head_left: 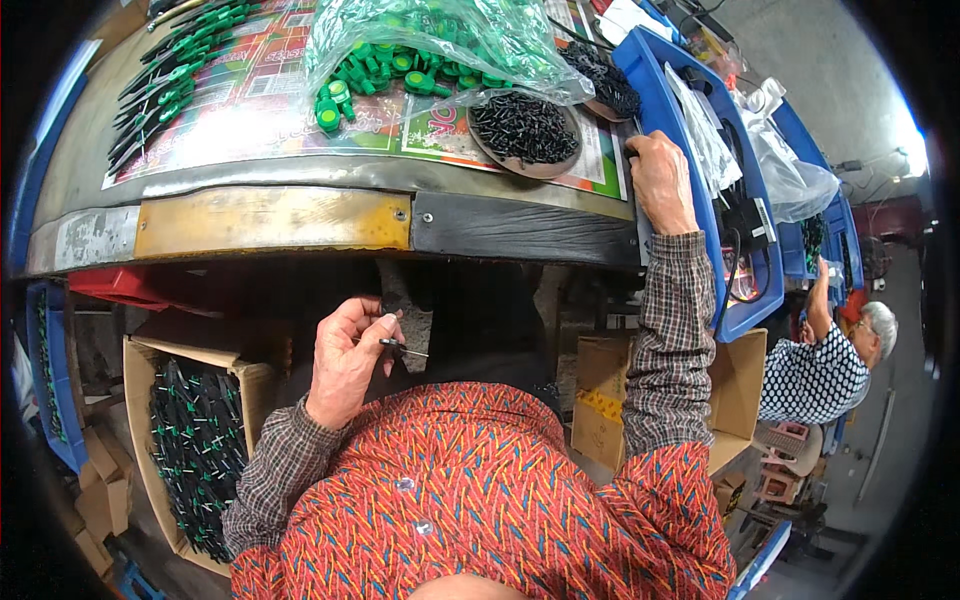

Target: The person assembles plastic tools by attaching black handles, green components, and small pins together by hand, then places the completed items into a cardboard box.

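Observation:
My left hand [352,352] is in front of my body below the table edge, thumb and fingers pinched on a small black piece with a thin metal rod [407,350] sticking out to the right. At the table's right end, my right hand [663,182] rests with curled fingers beside a blue plastic bin [712,205]; whatever its fingertips hold is hidden. Left of that hand stands a round dish [548,170] heaped with small black parts [524,126]. Green plastic parts [375,68] spill from a clear plastic bag [470,35] on the table.
Slim black-and-green pieces [172,85] lie in a row at the table's left. An open cardboard box [137,400] of similar pieces stands lower left; another carton [600,405] sits lower right. A second pile of black parts [603,78] lies farther back. A co-worker [820,370] sits far right.

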The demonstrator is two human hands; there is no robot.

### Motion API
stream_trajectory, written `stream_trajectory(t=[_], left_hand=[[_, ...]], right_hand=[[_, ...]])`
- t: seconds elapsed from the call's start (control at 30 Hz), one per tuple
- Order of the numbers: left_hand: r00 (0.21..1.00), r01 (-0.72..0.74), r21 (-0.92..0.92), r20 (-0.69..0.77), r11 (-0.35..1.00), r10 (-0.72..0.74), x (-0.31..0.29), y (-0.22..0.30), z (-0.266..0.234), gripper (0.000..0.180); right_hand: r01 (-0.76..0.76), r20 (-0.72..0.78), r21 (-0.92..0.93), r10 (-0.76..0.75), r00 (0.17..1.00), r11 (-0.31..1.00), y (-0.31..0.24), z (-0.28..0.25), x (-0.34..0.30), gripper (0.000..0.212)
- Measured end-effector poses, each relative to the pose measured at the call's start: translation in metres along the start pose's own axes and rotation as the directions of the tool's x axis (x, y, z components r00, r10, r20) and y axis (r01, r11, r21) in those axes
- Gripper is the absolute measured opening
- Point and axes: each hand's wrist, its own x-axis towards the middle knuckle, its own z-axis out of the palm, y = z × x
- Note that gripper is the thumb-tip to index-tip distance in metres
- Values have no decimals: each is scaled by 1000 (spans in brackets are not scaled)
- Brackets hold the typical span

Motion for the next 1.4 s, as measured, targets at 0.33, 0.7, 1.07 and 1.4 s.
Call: stream_trajectory(t=[0.33, 0.7, 1.07, 1.4], left_hand=[[1000, 2, 17, 0, 1000, -2, 0, -5, 0, 13], [1000, -1, -9, -1, 1000, 1, 0, -7, 2, 13], [1000, -17, 5, 26, 1000, 17, -3, -1, 5, 13], [998, -30, 13, 46, 999, 30, -8, 7, 5, 13]], right_hand=[[56, 32, -9, -55, 998, 998, -2, -5, 0, 18], [52, 22, 55, -53, 998, 997, 0, -3, 3, 16], [107, 82, -155, -95, 992, 982, -4, 4, 8, 11], [61, -109, -155, -79, 991, 986, -18, 4, -4, 8]])
